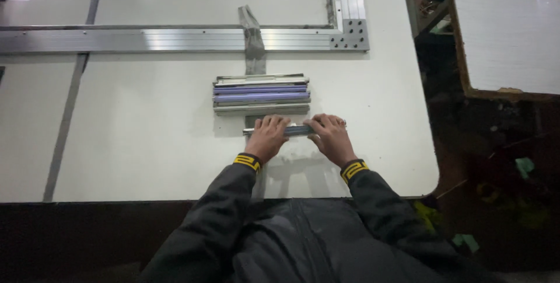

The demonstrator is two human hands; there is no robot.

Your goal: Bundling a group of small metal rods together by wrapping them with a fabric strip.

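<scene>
White and glossy, the worktop (146,131) fills most of the view, its rounded corner at about 4 o'clock. Near the middle, both hands grip one short metal bar (296,129) that lies flat and crosswise on the worktop: the left hand (267,138) covers its left half, the right hand (330,137) its right half, fingers curled over the top. Only a bluish stretch between the hands and a sliver at the left end show; the rest of the bar is hidden under the fingers, so its full shape is hard to make out.

Just beyond the hands, toward 12 o'clock, a stack of similar bars (261,93) lies side by side, some grey, some with a purple film. Farther toward 12 o'clock a long aluminium rail (175,39) runs across and meets a second rail at a bolted corner plate (350,34). A strip of grey tape (253,41) crosses the rail.

At 3 o'clock, off the worktop, a white board (507,41) is cut off by the frame; the floor below it is too dark to read.
</scene>
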